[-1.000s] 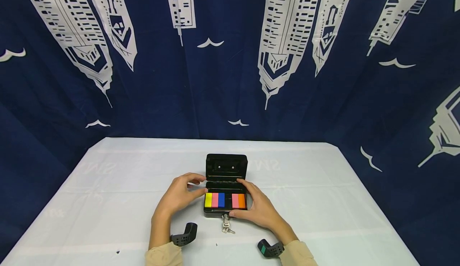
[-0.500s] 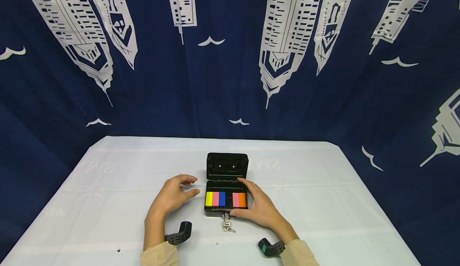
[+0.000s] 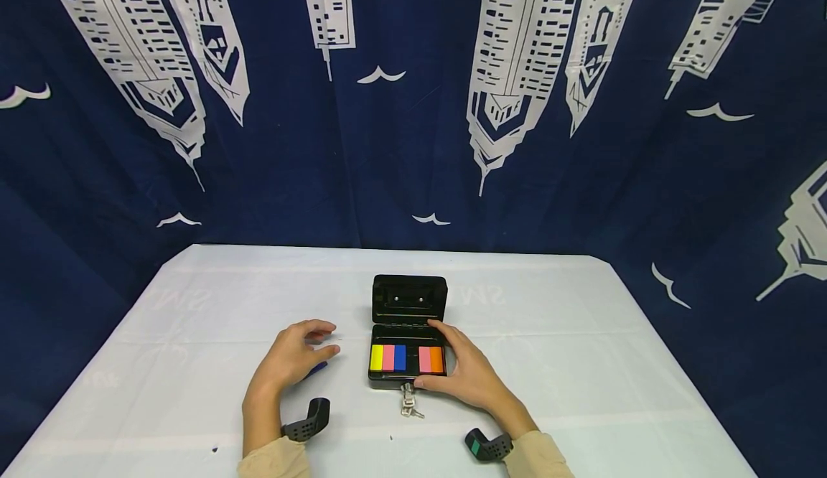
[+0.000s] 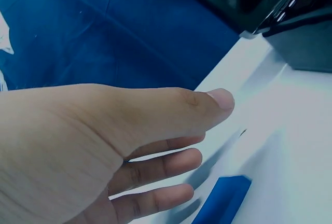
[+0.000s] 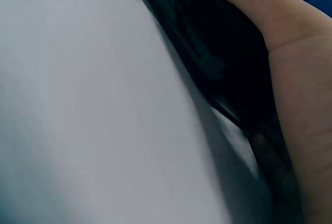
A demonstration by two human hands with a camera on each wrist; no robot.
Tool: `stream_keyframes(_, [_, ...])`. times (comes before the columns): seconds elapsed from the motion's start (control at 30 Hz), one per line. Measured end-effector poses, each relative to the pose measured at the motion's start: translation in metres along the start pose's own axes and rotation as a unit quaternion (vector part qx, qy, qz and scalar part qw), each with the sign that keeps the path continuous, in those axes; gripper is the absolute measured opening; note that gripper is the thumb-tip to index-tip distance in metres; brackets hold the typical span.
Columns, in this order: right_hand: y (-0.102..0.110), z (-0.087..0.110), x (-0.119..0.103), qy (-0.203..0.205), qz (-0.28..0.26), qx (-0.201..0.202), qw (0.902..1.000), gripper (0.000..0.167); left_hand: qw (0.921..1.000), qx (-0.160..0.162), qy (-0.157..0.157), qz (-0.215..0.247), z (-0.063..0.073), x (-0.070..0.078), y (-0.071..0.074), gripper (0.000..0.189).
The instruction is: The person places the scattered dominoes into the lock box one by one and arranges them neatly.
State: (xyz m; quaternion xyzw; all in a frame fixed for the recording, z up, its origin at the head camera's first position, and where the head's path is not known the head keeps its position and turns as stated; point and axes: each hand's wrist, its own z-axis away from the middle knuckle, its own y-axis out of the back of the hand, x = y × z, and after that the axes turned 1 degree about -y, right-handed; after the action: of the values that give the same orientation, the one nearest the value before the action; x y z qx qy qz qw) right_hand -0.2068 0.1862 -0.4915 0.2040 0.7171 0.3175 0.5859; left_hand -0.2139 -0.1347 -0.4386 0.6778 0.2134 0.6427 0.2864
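A small black metal box (image 3: 375,376) sits with its lid (image 3: 410,298) raised, a key in its front lock. Yellow, pink and blue blocks (image 3: 389,357) fill the left of its tray; a pink and an orange block (image 3: 431,359) lie at the right. My right hand (image 3: 472,370) grips the box's right side, thumb at the front edge and fingers toward the hinge. Left of the box, my left hand (image 3: 291,356) hovers with loosely bent fingers and nothing between them. Just under it a blue block (image 4: 223,201) shows on the table, partly hidden in the head view.
Keys (image 3: 408,402) hang from the lock onto the white tablecloth (image 3: 549,320). Dark straps with camera mounts sit at both wrists. A navy curtain (image 3: 291,176) with white building prints hangs behind the table.
My left hand has drawn away from the box to the left, and a blue block now shows beneath it. The right hand keeps its grip on the box.
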Motion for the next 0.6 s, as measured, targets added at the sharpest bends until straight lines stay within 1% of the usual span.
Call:
stream_keyframes(0.17, [0.0,0.0,-0.001,-0.006,0.002,-0.001,1.0,0.102,0.9999,-0.001,0.014,-0.006,0.003,-0.003,0.005,0.038])
stream_keyframes(0.33, [0.0,0.001,-0.002,-0.008,-0.001,-0.001,1.0,0.101,0.9999,-0.013,0.004,-0.01,0.005,-0.004,0.008,0.037])
stream_keyframes(0.47, [0.0,0.001,-0.002,-0.005,-0.002,0.001,1.0,0.101,0.9995,-0.026,0.0,-0.017,0.007,-0.007,0.01,0.046])
stream_keyframes(0.6, [0.001,0.001,-0.001,-0.002,-0.002,0.001,1.0,0.101,0.9992,-0.034,0.001,-0.02,0.008,-0.01,0.013,0.048])
